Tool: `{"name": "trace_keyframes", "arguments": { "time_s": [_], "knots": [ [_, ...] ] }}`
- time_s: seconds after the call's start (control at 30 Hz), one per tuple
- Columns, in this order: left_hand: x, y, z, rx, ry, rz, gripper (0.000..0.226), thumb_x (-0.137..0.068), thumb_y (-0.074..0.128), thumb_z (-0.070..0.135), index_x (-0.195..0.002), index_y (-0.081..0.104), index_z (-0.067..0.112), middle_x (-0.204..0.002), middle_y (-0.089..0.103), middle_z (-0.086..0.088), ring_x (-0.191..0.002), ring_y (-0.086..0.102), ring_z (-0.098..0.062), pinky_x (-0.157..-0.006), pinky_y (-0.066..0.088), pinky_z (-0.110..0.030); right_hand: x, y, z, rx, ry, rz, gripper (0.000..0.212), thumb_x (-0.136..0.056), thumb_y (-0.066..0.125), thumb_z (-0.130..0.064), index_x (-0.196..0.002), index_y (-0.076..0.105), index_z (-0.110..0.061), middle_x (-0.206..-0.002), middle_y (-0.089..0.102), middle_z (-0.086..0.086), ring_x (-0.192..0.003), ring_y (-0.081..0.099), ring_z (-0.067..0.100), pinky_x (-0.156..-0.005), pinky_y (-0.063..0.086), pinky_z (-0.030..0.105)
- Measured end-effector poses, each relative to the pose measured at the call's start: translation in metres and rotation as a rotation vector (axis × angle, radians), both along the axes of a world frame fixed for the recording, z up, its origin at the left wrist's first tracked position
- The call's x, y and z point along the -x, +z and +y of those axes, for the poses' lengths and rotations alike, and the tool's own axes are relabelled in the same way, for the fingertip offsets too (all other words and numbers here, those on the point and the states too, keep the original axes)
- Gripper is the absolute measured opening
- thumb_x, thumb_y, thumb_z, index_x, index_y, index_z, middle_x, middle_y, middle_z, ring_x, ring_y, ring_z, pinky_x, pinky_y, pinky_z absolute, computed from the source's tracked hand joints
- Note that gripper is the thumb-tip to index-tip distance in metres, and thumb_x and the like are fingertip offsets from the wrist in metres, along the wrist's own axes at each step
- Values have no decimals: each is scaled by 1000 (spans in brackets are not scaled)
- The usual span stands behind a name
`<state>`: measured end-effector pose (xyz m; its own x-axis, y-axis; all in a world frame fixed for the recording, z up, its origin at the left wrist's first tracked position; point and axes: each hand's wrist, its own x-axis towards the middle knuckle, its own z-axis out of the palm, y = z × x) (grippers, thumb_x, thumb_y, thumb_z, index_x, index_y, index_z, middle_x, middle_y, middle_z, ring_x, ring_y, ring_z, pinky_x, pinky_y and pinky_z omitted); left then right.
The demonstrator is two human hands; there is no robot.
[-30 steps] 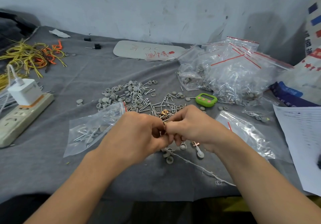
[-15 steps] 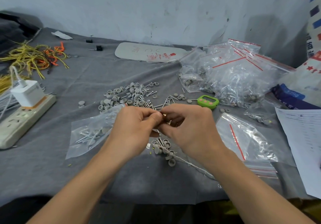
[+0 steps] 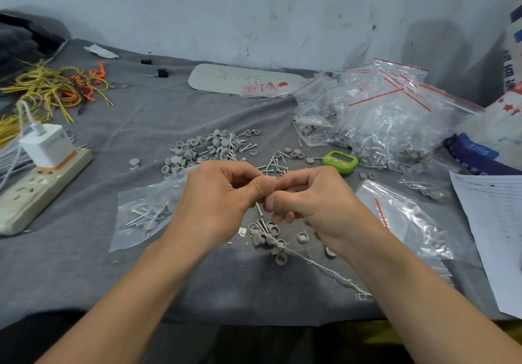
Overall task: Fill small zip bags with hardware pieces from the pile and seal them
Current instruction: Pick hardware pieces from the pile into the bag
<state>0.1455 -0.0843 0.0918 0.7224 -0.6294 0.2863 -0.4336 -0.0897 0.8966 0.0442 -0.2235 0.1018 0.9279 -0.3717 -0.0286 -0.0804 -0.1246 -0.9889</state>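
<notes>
The bag [image 3: 147,211] lay part-filled toward the table's [image 3: 84,273] left edge, its mouth reaching behind the left hand [image 3: 220,194]. The pile [image 3: 214,149] sat mid-table, just beyond the knuckles.

The step looked like counting out a set between the fingertips. It is best done low over the table, so a dropped piece lands within reach, and with the count settled before either hand lets go to open the bag.

The left hand was curled, thumb pressed tight against forefinger. A screw [image 3: 259,210] hung down from where the two thumbs met. The right hand [image 3: 310,197] was curled likewise, thumb and forefinger pinched at the same spot, so both seemed to hold that screw. Any further pieces inside the fingers were hidden. Empty bags [image 3: 401,217] lay toward the right edge.
</notes>
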Motion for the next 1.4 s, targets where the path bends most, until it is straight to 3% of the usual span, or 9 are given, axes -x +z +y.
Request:
{"name": "trace_keyframes", "arguments": {
  "time_s": [0.13,0.4,0.5,0.67,0.8,0.9,1.2,1.33,1.4],
  "knots": [
    [-1,2,1,70,-2,59,14,-86,79,26,-75,81,35,-65,74,4,-60,68,-9,-60,55,-27,-1,1,0,-113,1,15,26,-78,79,7,-68,81,-17,-71,76,8,-49,65,13,-48,47,17],
    [3,0,2,-81,117,-4,14,-78,86,27,-75,78,39,-66,72,21,-67,69,7,-62,49,-12,-9,-4,2,146,-242,80,17,-73,91,-11,-67,76,-16,-65,75,8,-56,72,22,-55,55,32],
    [3,-1,0,-97,165,14,16,-78,86,27,-72,77,39,-63,71,20,-60,67,6,-64,54,-24,-9,-5,6,243,-325,106,17,-70,93,-18,-68,77,-17,-63,75,2,-59,75,21,-67,64,44],
    [5,-3,-3,-95,209,0,25,-80,84,25,-65,73,41,-60,70,19,-55,66,-1,-65,58,-34,-8,-2,13,579,-389,138,18,-69,92,-34,-66,76,-25,-58,72,-11,-58,71,5,-64,62,34],
    [0,-4,-3,-102,189,24,27,-83,81,20,-63,73,37,-60,71,14,-53,65,-3,-59,57,-27,-7,1,16,726,-316,173,15,-71,89,-33,-67,76,-28,-62,73,-10,-63,70,6,-67,60,31],
    [-4,-4,-1,-35,94,127,23,-82,80,9,-69,76,28,-64,74,5,-56,68,-6,-56,56,-21,-5,-1,15,681,-279,160,9,-73,88,-28,-74,79,-25,-62,72,-13,-60,69,2,-63,57,25],
    [-4,-4,-1,-86,48,190,13,-80,83,10,-80,78,22,-69,76,3,-61,68,-8,-68,59,-30,-5,-8,10,676,-297,126,8,-73,85,-26,-75,78,-28,-63,72,-15,-60,69,1,-61,55,21],
    [-2,-1,2,-111,188,-11,20,-77,86,18,-73,74,32,-65,72,19,-58,65,6,-59,47,-11,-7,-4,9,273,-165,79,2,-78,78,-20,-77,80,-21,-66,75,-3,-58,69,7,-59,51,24],
    [0,0,3,-91,215,-65,21,-75,87,21,-72,73,36,-66,71,24,-61,67,5,-60,47,-14,-11,-1,8,51,-133,69,8,-81,78,-16,-74,79,-16,-68,75,3,-58,67,12,-57,48,25]
  ]
}}
